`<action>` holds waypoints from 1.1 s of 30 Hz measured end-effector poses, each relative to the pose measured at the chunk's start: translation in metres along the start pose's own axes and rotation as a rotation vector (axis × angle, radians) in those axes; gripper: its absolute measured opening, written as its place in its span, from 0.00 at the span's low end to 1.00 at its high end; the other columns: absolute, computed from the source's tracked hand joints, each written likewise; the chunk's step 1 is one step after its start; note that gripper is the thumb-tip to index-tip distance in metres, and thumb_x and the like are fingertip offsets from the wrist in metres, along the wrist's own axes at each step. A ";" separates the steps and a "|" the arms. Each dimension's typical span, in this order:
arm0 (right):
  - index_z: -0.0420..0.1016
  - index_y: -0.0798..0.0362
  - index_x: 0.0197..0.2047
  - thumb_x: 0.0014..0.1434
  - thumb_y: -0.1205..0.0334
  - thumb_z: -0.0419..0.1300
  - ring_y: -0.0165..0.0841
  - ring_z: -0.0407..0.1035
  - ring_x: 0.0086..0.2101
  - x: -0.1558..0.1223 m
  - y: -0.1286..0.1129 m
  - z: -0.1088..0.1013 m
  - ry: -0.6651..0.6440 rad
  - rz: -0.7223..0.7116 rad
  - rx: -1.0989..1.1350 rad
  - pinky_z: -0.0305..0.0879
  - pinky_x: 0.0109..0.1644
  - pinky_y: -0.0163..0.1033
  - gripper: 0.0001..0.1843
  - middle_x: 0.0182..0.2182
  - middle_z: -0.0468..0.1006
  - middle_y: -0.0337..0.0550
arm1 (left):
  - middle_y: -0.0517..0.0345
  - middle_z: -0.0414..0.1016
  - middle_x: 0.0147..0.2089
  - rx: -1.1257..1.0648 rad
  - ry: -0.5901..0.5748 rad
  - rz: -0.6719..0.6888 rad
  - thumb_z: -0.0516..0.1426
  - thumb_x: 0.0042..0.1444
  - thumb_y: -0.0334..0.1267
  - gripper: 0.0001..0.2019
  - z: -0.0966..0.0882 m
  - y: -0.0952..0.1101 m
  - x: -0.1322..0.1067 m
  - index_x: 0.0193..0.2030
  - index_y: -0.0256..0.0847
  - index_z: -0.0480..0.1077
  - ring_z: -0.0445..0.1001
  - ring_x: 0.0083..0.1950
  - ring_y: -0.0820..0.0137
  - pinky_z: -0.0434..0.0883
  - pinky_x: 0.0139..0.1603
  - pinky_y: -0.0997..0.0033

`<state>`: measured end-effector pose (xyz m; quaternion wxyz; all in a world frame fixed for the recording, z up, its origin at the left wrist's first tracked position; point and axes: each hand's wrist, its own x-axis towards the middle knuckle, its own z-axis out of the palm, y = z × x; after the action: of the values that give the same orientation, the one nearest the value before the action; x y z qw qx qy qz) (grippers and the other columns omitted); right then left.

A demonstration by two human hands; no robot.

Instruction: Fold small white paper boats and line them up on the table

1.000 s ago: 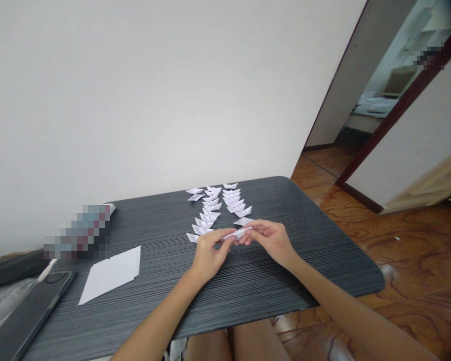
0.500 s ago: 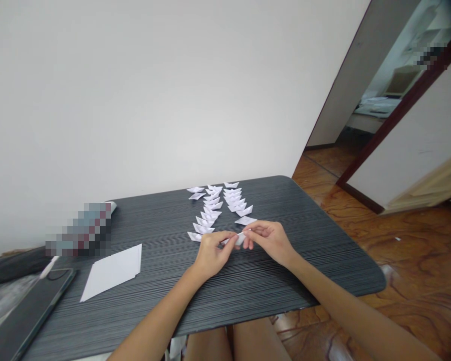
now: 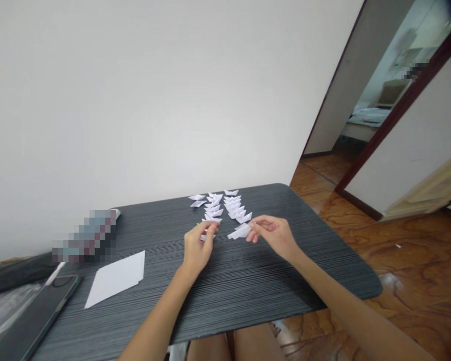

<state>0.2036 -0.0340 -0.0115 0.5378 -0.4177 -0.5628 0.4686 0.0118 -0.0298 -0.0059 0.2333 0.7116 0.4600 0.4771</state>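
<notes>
A small white paper boat (image 3: 240, 231), looking flattened, is pinched at its right end between the thumb and fingers of my right hand (image 3: 276, 235). To its left, my left hand (image 3: 198, 246) has thumb and forefinger drawn together, with no paper visible between them. That hand covers part of the nearest boats in the left group of folded paper boats (image 3: 212, 212). A second group of boats (image 3: 233, 206) stands just beyond the held one. Single boats (image 3: 198, 203) lie farther back on the left.
The dark ridged table (image 3: 165, 296) meets a white wall (image 3: 173, 100). White paper sheets (image 3: 116, 278) lie on the left, near a dark phone-like device (image 3: 33, 321) and a blurred-out object (image 3: 93, 233). A wooden floor (image 3: 409, 286) and a doorway are on the right.
My left hand has let go of the paper and moved left, away from my right hand. The right hand still holds it, now more fully visible. The view has tilted slightly.
</notes>
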 end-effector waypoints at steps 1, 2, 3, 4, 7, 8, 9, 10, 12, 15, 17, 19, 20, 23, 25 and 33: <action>0.72 0.58 0.29 0.49 0.58 0.59 0.28 0.66 0.17 0.003 -0.004 0.002 -0.049 -0.041 -0.066 0.62 0.22 0.34 0.11 0.16 0.73 0.41 | 0.51 0.75 0.36 0.014 0.012 0.075 0.50 0.53 0.38 0.10 -0.002 0.003 0.001 0.34 0.36 0.70 0.73 0.37 0.69 0.67 0.37 0.73; 0.73 0.58 0.30 0.49 0.59 0.58 0.27 0.64 0.17 0.006 -0.008 0.005 -0.111 -0.089 -0.138 0.61 0.22 0.33 0.10 0.16 0.72 0.39 | 0.51 0.75 0.37 0.014 -0.029 0.116 0.52 0.52 0.38 0.09 -0.002 0.005 0.002 0.36 0.37 0.71 0.72 0.39 0.69 0.67 0.39 0.73; 0.74 0.57 0.30 0.50 0.60 0.58 0.26 0.64 0.18 0.009 -0.013 0.008 -0.177 -0.144 -0.213 0.61 0.24 0.33 0.09 0.16 0.71 0.38 | 0.53 0.75 0.35 0.000 -0.062 0.133 0.54 0.50 0.37 0.08 -0.001 0.006 0.001 0.35 0.38 0.71 0.72 0.37 0.69 0.67 0.38 0.73; 0.75 0.56 0.30 0.50 0.61 0.58 0.26 0.63 0.19 0.012 -0.016 0.013 -0.213 -0.203 -0.283 0.61 0.25 0.33 0.08 0.18 0.71 0.39 | 0.54 0.75 0.32 -0.021 -0.094 0.127 0.55 0.49 0.37 0.08 0.001 0.006 0.000 0.34 0.38 0.72 0.72 0.34 0.70 0.67 0.37 0.74; 0.75 0.55 0.33 0.48 0.62 0.59 0.27 0.64 0.24 0.023 -0.022 0.028 -0.208 -0.267 -0.347 0.61 0.28 0.33 0.08 0.25 0.73 0.40 | 0.55 0.75 0.31 -0.148 -0.053 0.012 0.54 0.50 0.37 0.07 0.007 0.001 -0.003 0.32 0.37 0.71 0.72 0.29 0.72 0.68 0.33 0.74; 0.74 0.55 0.36 0.47 0.63 0.60 0.27 0.64 0.25 0.026 -0.021 0.032 -0.215 -0.248 -0.315 0.61 0.28 0.32 0.11 0.26 0.73 0.40 | 0.56 0.74 0.31 -0.206 -0.030 -0.047 0.54 0.50 0.38 0.08 0.009 -0.001 -0.004 0.33 0.37 0.71 0.71 0.26 0.74 0.68 0.29 0.75; 0.72 0.55 0.40 0.47 0.63 0.60 0.27 0.64 0.25 0.028 -0.019 0.036 -0.224 -0.220 -0.275 0.61 0.28 0.32 0.15 0.26 0.73 0.40 | 0.56 0.73 0.30 -0.266 0.002 -0.103 0.54 0.50 0.38 0.08 0.010 -0.003 -0.004 0.33 0.36 0.70 0.69 0.22 0.76 0.67 0.25 0.76; 0.70 0.55 0.43 0.46 0.63 0.60 0.27 0.64 0.26 0.031 -0.016 0.039 -0.234 -0.192 -0.235 0.62 0.29 0.32 0.18 0.27 0.73 0.40 | 0.58 0.72 0.28 -0.323 0.038 -0.154 0.55 0.49 0.38 0.08 0.010 -0.005 -0.004 0.33 0.35 0.69 0.67 0.20 0.77 0.66 0.23 0.76; 0.70 0.56 0.42 0.46 0.63 0.61 0.27 0.65 0.27 0.034 -0.006 0.043 -0.242 -0.149 -0.184 0.63 0.30 0.33 0.18 0.29 0.73 0.41 | 0.60 0.69 0.25 -0.415 0.096 -0.223 0.56 0.48 0.38 0.08 0.010 -0.006 -0.003 0.33 0.35 0.66 0.66 0.19 0.78 0.66 0.22 0.77; 0.72 0.56 0.34 0.49 0.61 0.57 0.30 0.67 0.31 0.034 0.006 0.044 -0.242 -0.117 -0.132 0.65 0.33 0.34 0.09 0.31 0.74 0.43 | 0.60 0.69 0.25 -0.484 0.099 -0.263 0.56 0.48 0.38 0.09 0.010 -0.004 -0.003 0.33 0.34 0.65 0.69 0.21 0.76 0.68 0.24 0.76; 0.72 0.56 0.32 0.50 0.60 0.57 0.31 0.68 0.31 0.031 0.010 0.042 -0.199 -0.143 -0.180 0.65 0.28 0.32 0.08 0.31 0.74 0.43 | 0.58 0.69 0.28 -0.451 0.090 -0.249 0.56 0.48 0.39 0.09 0.010 -0.003 -0.003 0.33 0.35 0.65 0.70 0.24 0.75 0.68 0.22 0.78; 0.73 0.54 0.31 0.50 0.60 0.57 0.32 0.67 0.32 0.029 0.009 0.038 -0.178 -0.208 -0.274 0.63 0.23 0.30 0.08 0.31 0.73 0.43 | 0.55 0.69 0.33 -0.379 0.095 -0.199 0.56 0.48 0.39 0.09 0.009 -0.002 -0.004 0.35 0.36 0.67 0.70 0.29 0.74 0.66 0.21 0.80; 0.74 0.54 0.31 0.51 0.60 0.56 0.32 0.67 0.31 0.027 0.008 0.037 -0.196 -0.239 -0.310 0.62 0.21 0.29 0.08 0.31 0.73 0.44 | 0.54 0.69 0.35 -0.355 0.090 -0.168 0.56 0.48 0.38 0.09 0.009 -0.001 -0.003 0.36 0.37 0.68 0.70 0.31 0.74 0.66 0.22 0.81; 0.74 0.53 0.33 0.53 0.60 0.54 0.31 0.68 0.29 0.024 0.006 0.034 -0.228 -0.288 -0.324 0.65 0.19 0.30 0.10 0.33 0.74 0.45 | 0.54 0.69 0.36 -0.413 0.032 -0.106 0.55 0.49 0.37 0.08 0.007 0.001 0.000 0.34 0.36 0.70 0.70 0.28 0.76 0.68 0.26 0.78; 0.74 0.53 0.35 0.54 0.59 0.53 0.30 0.68 0.27 0.023 0.006 0.033 -0.203 -0.295 -0.301 0.68 0.20 0.32 0.11 0.35 0.74 0.45 | 0.54 0.70 0.33 -0.484 0.008 -0.116 0.56 0.48 0.36 0.07 0.006 0.001 0.002 0.31 0.35 0.70 0.71 0.28 0.74 0.70 0.30 0.74; 0.74 0.52 0.37 0.53 0.60 0.54 0.33 0.70 0.30 0.022 0.007 0.028 -0.180 -0.275 -0.320 0.72 0.26 0.35 0.11 0.35 0.75 0.45 | 0.50 0.75 0.37 -0.648 -0.061 -0.341 0.59 0.45 0.37 0.11 0.008 -0.001 0.004 0.35 0.32 0.71 0.75 0.36 0.66 0.71 0.44 0.65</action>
<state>0.1741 -0.0134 -0.0132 0.4709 -0.3738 -0.7273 0.3310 0.0187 -0.0252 -0.0084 0.5364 0.5279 0.3896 0.5308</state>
